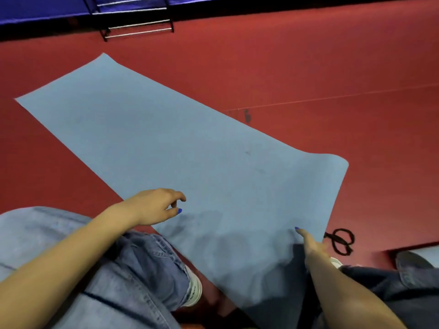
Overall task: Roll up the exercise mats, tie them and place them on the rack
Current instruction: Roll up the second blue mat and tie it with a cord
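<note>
From the head view, a blue exercise mat (180, 143) is being shown lying unrolled on the red floor (332, 67), its near end lifted over the person's jeans-clad legs (133, 264). The left hand (154, 206) is being held above the mat's near left edge, fingers loosely curled, nothing gripped. The right hand (311, 243) is being pressed on the mat's near right side; whether it is gripping cannot be told. A black tie (341, 241) is lying beside that edge. A metal rack (137, 19) is standing well apart.
</note>
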The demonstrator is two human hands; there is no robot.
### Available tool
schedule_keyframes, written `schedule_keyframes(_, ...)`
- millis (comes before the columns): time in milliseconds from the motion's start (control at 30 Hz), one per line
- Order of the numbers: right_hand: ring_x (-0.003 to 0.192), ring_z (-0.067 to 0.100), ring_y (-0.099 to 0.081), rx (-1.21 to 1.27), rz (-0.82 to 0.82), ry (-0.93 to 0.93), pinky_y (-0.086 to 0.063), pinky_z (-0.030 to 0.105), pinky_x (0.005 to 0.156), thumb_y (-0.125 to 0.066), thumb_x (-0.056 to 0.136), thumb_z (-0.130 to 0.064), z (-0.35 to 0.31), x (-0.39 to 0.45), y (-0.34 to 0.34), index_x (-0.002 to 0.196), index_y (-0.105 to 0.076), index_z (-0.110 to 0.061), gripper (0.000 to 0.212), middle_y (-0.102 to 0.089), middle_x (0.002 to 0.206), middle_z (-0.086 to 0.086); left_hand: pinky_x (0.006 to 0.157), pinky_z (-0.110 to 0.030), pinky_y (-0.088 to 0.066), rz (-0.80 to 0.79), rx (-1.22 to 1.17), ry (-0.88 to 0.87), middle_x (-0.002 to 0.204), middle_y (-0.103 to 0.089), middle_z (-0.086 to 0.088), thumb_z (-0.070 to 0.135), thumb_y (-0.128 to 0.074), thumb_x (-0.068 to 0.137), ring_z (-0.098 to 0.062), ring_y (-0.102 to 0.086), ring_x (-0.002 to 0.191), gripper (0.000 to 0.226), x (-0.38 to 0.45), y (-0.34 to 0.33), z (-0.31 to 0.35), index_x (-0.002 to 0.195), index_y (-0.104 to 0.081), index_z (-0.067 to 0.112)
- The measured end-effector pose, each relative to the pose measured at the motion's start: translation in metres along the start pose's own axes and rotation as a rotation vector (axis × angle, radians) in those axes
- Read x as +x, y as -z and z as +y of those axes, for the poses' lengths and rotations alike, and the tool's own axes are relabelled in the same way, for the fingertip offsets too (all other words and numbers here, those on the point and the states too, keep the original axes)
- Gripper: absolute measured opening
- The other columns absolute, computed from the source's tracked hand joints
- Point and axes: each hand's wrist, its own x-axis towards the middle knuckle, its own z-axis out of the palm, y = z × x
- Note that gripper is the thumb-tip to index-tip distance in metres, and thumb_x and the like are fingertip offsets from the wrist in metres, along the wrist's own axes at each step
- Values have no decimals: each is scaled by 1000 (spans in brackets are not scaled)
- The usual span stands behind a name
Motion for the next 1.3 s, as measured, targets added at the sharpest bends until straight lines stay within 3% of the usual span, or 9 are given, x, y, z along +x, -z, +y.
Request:
schedule_keyframes(267, 84, 31, -67, 396, -324, 59, -56, 40, 71, -83, 59, -36, -16, -14, -9, 110, -65, -3, 63, -69, 102, 15, 85, -24, -45, 37, -10, -41, 123, -52, 16, 43, -41, 99, -4, -52, 95, 41, -10, -6, -7, 139, -39, 34)
schedule_keyframes(467, 90, 27, -68, 362, -631, 614, -58, 36, 73, -78, 54, -14, -111, -148, -48, 116, -58, -1, 66, -69, 104, 15, 97, -22, -40, 176, -105, -60, 137, -44, 13, 64, -27, 90, -5, -48, 119, 61, -19, -17, -17, 145, -29, 37)
schedule_keyframes(600, 100, 27, -64, -9, -770, 922, -54, 42, 83, -76, 52, -26, -118, -234, -90, 120, -47, -12, 75, -65, 110, 8, 117, -50, -18, 466, -324, -61, 156, 2, 9, 51, -44, 82, -21, 2, 148, 78, -29, -24, -21, 142, 5, 60)
schedule_keyframes(700, 103, 34, -57, -668, -797, 1222, -44, 34, 72, -71, 74, -27, -78, -276, -115, 132, -33, -16, 71, -59, 117, 15, 105, -73, -6, 711, 95, -103, 158, 6, -3, 14, -69, 58, -26, 24, 143, 122, -39, -21, -38, 148, 5, 49)
schedule_keyframes(767, 112, 38, -54, -893, -845, 1327, -41, 36, 78, -69, 81, -23, -42, -289, -127, 143, -23, -11, 78, -53, 128, 22, 103, -76, 0, 586, 444, -170, 159, -10, -12, 25, -68, 54, -33, 19, 144, 113, -50, -24, -46, 152, -13, 35)
schedule_keyframes(867, 120, 35, -49, -919, -907, 1422, -41, 40, 91, -72, 78, -22, 1, -292, -144, 146, -24, -12, 84, -47, 137, 17, 106, -72, 8, -169, 577, 70, 157, -22, -7, 39, -64, 77, -29, 3, 148, 78, -61, -33, -47, 147, -31, 30)
schedule_keyframes(1067, 127, 6, -42, -712, -1196, 1067, -36, 24, 106, -78, 75, -34, 8, -266, -135, 147, -27, -24, 90, -42, 141, -9, 100, -65, -28, -399, 437, 306, 130, -56, -1, 38, -80, 68, -23, -51, 123, 65, -54, -13, -48, 127, -56, 27)
schedule_keyframes(1167, 75, -1, -59, -573, -1187, 628, -47, 14, 64, -55, 91, -48, -8, -240, -136, 108, -59, -23, 30, -64, 89, -11, 95, -71, -31, -322, 488, 352, 129, -54, -4, 31, -76, 74, -28, -52, 121, 54, -50, -9, -46, 124, -58, 23)
schedule_keyframes(1300, 54, 14, -43, -391, -864, 457, -37, 20, 44, -60, 87, -39, -9, -180, -137, 78, -54, -11, 30, -51, 61, 4, 95, -68, -36, -375, 442, 371, 126, -53, -2, 31, -78, 73, -28, -53, 118, 53, -48, -2, -47, 121, -60, 22)
